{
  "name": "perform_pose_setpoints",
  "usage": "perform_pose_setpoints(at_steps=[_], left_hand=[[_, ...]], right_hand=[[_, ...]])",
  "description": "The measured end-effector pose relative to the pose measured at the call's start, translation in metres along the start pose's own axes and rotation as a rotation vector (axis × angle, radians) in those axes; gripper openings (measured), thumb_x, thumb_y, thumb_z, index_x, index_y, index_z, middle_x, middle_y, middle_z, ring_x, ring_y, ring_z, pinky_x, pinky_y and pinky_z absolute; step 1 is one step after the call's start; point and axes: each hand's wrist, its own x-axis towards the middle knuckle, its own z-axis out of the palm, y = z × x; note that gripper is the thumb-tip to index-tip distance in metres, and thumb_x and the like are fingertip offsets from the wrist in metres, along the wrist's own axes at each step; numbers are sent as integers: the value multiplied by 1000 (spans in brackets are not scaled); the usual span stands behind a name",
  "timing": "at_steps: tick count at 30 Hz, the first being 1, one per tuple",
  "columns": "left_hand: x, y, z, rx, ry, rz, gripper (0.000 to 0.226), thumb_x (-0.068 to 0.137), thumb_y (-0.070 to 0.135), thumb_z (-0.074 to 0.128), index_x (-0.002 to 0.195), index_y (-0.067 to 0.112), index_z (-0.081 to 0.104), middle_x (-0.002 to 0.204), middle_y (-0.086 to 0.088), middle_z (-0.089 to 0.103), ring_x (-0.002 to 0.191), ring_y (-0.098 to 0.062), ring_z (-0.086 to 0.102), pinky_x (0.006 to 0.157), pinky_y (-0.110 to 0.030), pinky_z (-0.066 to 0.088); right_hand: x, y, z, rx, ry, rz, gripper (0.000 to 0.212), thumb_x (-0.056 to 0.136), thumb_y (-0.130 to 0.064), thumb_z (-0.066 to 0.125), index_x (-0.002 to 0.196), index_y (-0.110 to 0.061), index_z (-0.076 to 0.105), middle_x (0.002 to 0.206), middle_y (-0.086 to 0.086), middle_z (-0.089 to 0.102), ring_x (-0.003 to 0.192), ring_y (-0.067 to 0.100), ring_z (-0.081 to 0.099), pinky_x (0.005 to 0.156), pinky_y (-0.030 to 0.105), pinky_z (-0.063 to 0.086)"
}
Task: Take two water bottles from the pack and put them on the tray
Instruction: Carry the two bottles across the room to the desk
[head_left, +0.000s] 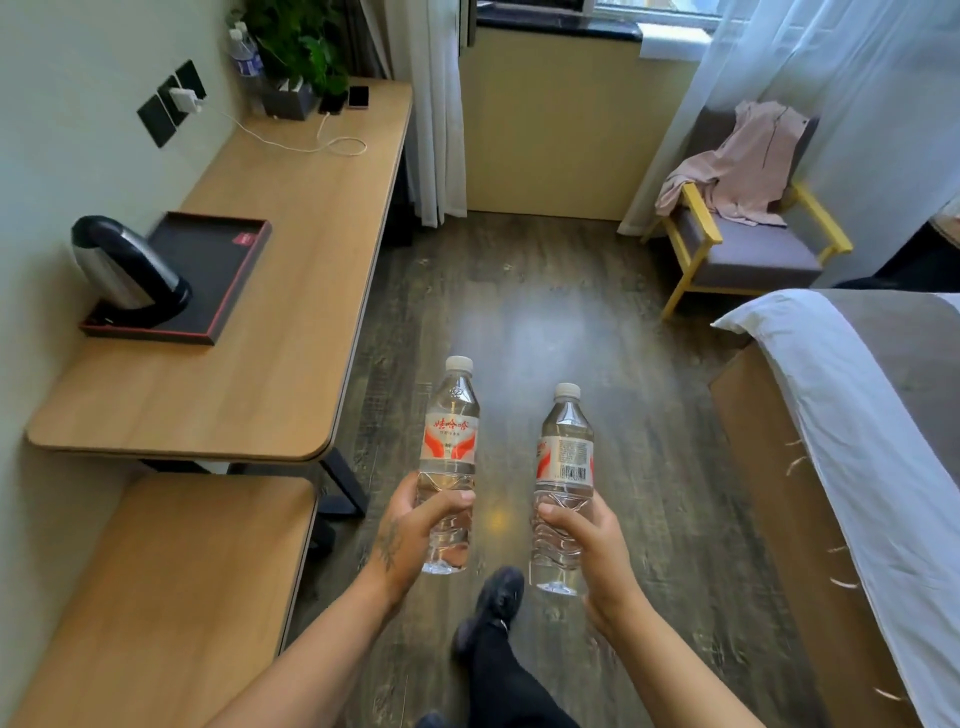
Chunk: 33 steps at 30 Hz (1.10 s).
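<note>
Left hand (415, 530) is wrapped around the lower half of a clear water bottle (451, 457), red-and-white label facing the camera, white cap up. Right hand (587, 540) is clamped the same way on a second water bottle (563, 483), barcode side showing. Both bottles are upright, held out over the wood-pattern floor (519, 312), side by side and apart from each other, with a black shoe (498, 603) just below them.

Off to the left runs the long wooden desk (291, 291), well clear of the bottles. Near its wall edge lies the dark tray (228, 291) with a red rim, and a steel kettle (124, 270) with a black handle stands on the tray's near left part; the rest of the tray is bare. At the desk's far end there is a white charging cable (322, 143), a phone (358, 96), a potted plant (301, 47) and two more bottles (247, 57). On the right, a bed corner (831, 364); beyond it, a yellow-framed armchair (748, 244) with pink clothing (737, 166) draped over it.
</note>
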Motion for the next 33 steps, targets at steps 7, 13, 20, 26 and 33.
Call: perform_pose_setpoints(at_steps=[7, 13, 20, 26, 33], left_hand=[[120, 55, 20, 2, 77, -15, 59, 66, 43, 91, 120, 24, 78, 110, -6, 87, 99, -29, 84, 79, -40, 63], [192, 99, 41, -5, 115, -6, 56, 71, 40, 90, 123, 24, 78, 117, -7, 86, 112, -34, 82, 99, -56, 62], [279, 153, 48, 4, 101, 14, 64, 68, 38, 88, 126, 17, 75, 117, -11, 85, 106, -32, 84, 86, -44, 63], [377, 201, 33, 2, 79, 19, 65, 62, 39, 89, 120, 15, 77, 113, -15, 85, 103, -34, 81, 93, -51, 62], [480, 263, 8, -34, 50, -24, 63, 61, 41, 91, 117, 18, 77, 104, -9, 85, 96, -31, 82, 83, -48, 62]], right_hand=[[139, -53, 14, -12, -65, 32, 72, 63, -34, 91, 130, -15, 73, 116, 13, 86, 108, 35, 80, 95, 51, 63], [223, -99, 23, -25, -134, 44, 69, 66, -33, 91, 130, -16, 74, 117, 11, 87, 105, 29, 84, 80, 34, 66], [313, -135, 42, -24, -146, 54, 71, 66, -33, 91, 133, -16, 73, 119, 12, 86, 106, 30, 84, 86, 40, 66], [397, -163, 70, -49, -65, 46, 74, 62, -35, 89, 131, -14, 74, 118, 13, 85, 110, 33, 80, 98, 50, 62], [481, -206, 106, -74, -3, 46, 69, 60, -37, 89, 125, -18, 75, 115, 11, 86, 108, 33, 81, 94, 46, 62]])
